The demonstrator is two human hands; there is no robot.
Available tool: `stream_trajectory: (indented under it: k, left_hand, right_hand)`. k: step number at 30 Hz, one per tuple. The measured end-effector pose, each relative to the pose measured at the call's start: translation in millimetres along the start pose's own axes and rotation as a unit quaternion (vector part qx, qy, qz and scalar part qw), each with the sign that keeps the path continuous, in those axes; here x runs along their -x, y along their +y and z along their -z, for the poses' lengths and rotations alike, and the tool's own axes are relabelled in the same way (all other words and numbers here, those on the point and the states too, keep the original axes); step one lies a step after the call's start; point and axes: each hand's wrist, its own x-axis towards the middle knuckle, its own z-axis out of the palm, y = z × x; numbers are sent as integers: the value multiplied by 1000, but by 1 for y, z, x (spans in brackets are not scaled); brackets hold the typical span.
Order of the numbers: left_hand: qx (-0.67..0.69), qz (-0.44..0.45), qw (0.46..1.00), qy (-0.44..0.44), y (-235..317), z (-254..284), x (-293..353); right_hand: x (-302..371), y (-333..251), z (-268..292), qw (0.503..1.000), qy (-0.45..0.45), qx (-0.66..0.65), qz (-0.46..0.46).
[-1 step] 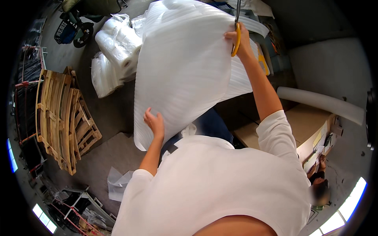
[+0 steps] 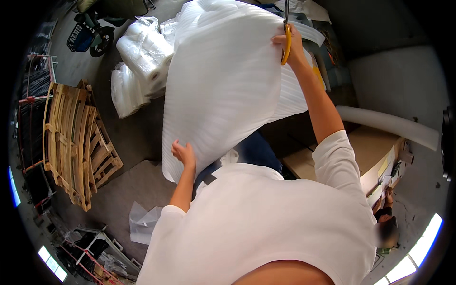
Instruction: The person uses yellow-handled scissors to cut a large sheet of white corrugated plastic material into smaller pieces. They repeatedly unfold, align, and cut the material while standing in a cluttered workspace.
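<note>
A large sheet of white ribbed packing foam (image 2: 223, 85) spreads out in front of me and hangs down on my side. Its lower left corner is near my left hand (image 2: 184, 154), which lies against the sheet with thumb and fingers apart. At the upper right edge of the foam, my right hand (image 2: 295, 45) grips a pair of scissors (image 2: 287, 50) by the yellow handle. The dark blades point away from me, and their tips run out of the picture. The right fingertips also touch the foam, though whether they pinch it I cannot tell.
Clear-wrapped rolls (image 2: 145, 54) stand on the floor at the far left. Wooden pallets (image 2: 76, 142) lean at left. A long white foam roll (image 2: 389, 126) lies over a cardboard surface (image 2: 342, 152) at right. Another person's hand (image 2: 389, 194) rests by papers at lower right.
My left hand has slid slightly down along the foam, towards me. My right hand with the scissors has barely moved; the foam has shifted a little to the right.
</note>
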Motion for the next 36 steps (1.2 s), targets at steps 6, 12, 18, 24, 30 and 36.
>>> stream_trajectory:
  k: [6,12,18,24,30,36]
  left_hand:
    - [295,578,678,-346,-184,-36,13]
    - [340,567,653,-370,-198,-63,10]
    - [315,574,660,-368,-159,-49,-14]
    - [368,365,846,-128,-144,-44,-45]
    - [432,484,739,-181,-61,-11,-44]
    - [486,556,585,-336,-154,-70,-2]
  right_hand:
    - [-3,-46,-36,998,-28,56,13]
    - [27,-109,-84,998,-43,41,-23]
    - [8,-113,-100,997,-5,-10,-74]
    - [-21,-91,-85,990,-39,-86,-102]
    - [-34,-101,-62,988,-10,-105,-116]
    - [-44,-132,-97,998,-4,-9,-62]
